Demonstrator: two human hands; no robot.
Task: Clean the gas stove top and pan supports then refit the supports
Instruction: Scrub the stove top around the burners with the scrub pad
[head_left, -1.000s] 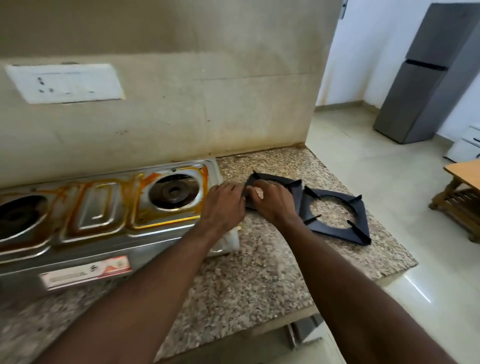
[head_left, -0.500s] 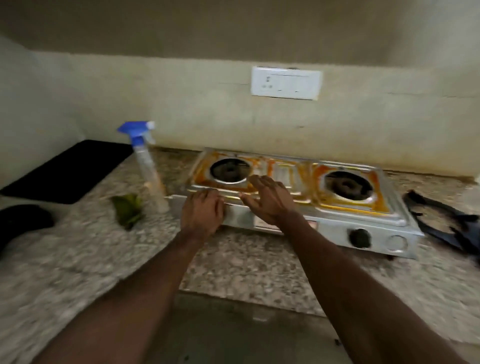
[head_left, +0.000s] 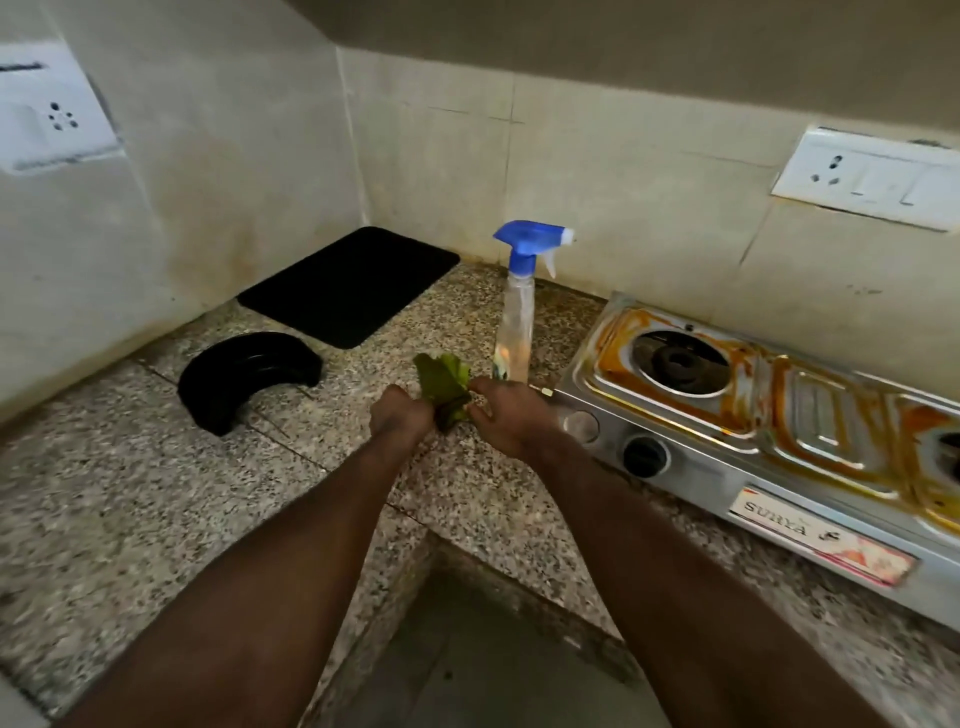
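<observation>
Left hand (head_left: 400, 417) and right hand (head_left: 508, 415), fingers curled on green cloth (head_left: 441, 382); spray bottle (head_left: 515, 332) behind, stove (head_left: 737, 415) beside.

The word "SURYA" stands in dark capitals on a white-and-orange label (head_left: 821, 536) on the front panel of the gas stove (head_left: 698, 470), at four o'clock; the mark after it is too blurred to read.

Spray bottle (head_left: 514, 332) stands between cloth (head_left: 442, 382) and stove (head_left: 753, 410), on the counter (head_left: 130, 493)
</observation>
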